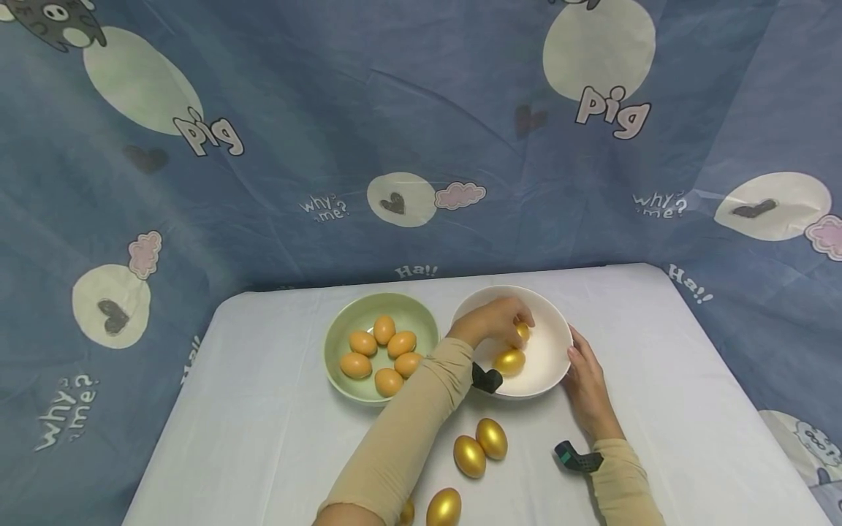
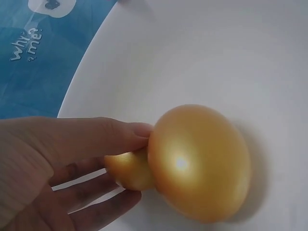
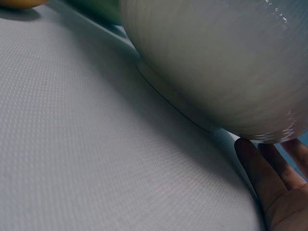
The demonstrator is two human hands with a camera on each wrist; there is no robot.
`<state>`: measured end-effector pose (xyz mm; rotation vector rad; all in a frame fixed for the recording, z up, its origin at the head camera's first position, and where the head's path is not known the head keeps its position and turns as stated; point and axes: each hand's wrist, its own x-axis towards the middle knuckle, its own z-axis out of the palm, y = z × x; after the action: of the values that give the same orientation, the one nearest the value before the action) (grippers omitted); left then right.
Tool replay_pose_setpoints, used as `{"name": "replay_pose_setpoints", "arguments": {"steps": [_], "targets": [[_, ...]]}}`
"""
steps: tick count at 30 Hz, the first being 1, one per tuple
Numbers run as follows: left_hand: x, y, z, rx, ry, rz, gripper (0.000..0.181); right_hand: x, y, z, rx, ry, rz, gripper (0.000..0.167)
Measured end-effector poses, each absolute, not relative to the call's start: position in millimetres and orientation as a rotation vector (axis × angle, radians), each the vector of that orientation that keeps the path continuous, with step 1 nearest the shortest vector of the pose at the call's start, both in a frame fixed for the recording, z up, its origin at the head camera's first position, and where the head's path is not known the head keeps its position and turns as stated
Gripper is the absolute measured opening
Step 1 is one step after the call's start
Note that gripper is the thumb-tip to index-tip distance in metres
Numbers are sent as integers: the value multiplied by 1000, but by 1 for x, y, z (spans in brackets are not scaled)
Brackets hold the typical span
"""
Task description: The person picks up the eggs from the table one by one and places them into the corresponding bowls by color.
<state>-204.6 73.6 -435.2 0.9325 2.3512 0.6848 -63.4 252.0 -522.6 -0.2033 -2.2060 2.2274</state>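
Note:
In the white bowl (image 1: 546, 372), my left hand (image 1: 493, 321) pinches a golden egg (image 2: 130, 169) between thumb and fingers. A second golden egg (image 2: 199, 163) lies in the bowl right beside it, covering part of the held one in the left wrist view. My right hand (image 1: 588, 383) rests against the right side of the white bowl. Its fairly straight fingers (image 3: 260, 168) touch the bowl's outer wall low down, and its thumb is at the rim.
Left of the white bowl stands a green bowl (image 1: 334, 365) with several orange-brown eggs (image 1: 356, 365). More golden eggs (image 1: 470, 456) lie on the white table (image 1: 263, 409) in front, one partly behind the left sleeve. A blue patterned cloth (image 1: 296, 146) hangs behind.

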Motion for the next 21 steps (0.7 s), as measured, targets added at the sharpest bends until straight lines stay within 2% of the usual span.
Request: {"name": "replay_pose_setpoints", "arguments": {"steps": [21], "targets": [[-200, 57, -414, 959, 2415, 749, 38, -64, 252, -522, -195, -2215, 2230, 58]]}}
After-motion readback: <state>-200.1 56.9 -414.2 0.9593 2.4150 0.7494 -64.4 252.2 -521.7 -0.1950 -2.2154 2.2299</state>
